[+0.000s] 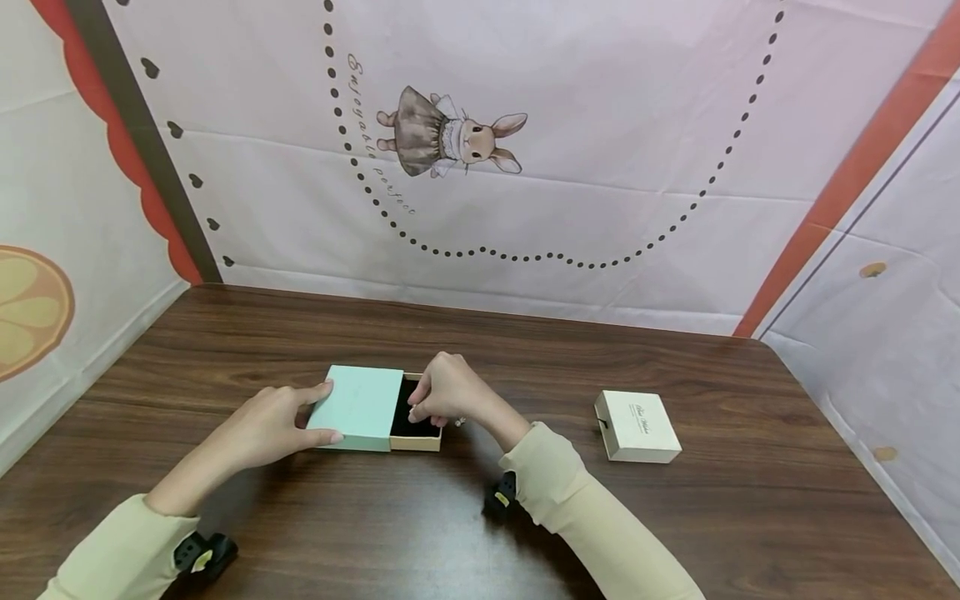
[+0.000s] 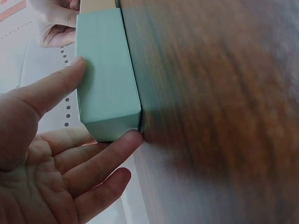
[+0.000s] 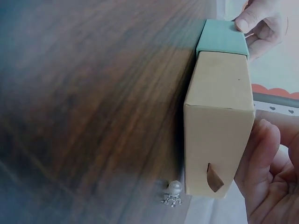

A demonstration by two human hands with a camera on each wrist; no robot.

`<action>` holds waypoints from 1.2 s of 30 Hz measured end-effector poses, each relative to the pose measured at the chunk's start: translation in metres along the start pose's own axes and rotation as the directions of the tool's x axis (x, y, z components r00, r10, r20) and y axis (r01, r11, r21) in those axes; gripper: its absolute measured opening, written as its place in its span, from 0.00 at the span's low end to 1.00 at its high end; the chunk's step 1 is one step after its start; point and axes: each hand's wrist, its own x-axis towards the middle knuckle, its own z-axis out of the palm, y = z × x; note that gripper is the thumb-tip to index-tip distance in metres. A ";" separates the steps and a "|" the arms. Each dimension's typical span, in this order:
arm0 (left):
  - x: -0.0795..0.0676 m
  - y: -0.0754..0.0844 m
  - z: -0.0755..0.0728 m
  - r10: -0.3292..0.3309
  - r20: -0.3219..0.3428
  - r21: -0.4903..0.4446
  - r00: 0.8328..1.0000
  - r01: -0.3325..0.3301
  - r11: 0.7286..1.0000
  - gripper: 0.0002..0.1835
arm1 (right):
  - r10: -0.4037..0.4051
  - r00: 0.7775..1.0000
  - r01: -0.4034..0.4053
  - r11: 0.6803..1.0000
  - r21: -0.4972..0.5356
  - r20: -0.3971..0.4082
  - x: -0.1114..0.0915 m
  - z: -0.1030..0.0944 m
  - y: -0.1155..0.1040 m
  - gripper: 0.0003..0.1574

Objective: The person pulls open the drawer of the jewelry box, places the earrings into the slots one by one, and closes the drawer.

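Observation:
A mint-green slide-out jewelry box [image 1: 358, 408] lies on the table, its cream drawer [image 3: 219, 79] pulled partway out to the right. Black lining [image 1: 403, 421] shows inside the drawer. My left hand [image 1: 273, 425] holds the green sleeve at its left end, thumb near the front edge and fingers at the end face. Over the open drawer, my right hand [image 1: 450, 390] has thumb and fingertips pinched together at the lining, with a small pale piece between them, mostly hidden. A pearl earring [image 3: 174, 190] with sparkling stones lies on the table just beside the drawer's end.
A cream lidded box [image 1: 641, 427] with printed lettering stands on the right side of the brown wooden table [image 1: 330, 525]. A brown ribbon tab [image 3: 214, 180] sticks out of the drawer's end face. Printed cloth [image 1: 600, 167] hangs behind the table.

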 end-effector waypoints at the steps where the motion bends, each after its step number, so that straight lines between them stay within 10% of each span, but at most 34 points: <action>1: 0.000 0.000 0.000 0.001 0.001 -0.002 1.000 -0.001 1.000 0.43 | 0.002 1.000 -0.002 1.000 0.007 0.005 0.000 0.000 0.000 0.02; 36: 0.001 0.000 -0.001 -0.002 0.011 -0.005 1.000 0.002 1.000 0.43 | -0.037 0.993 0.038 0.999 -0.014 0.111 -0.004 -0.002 -0.002 0.07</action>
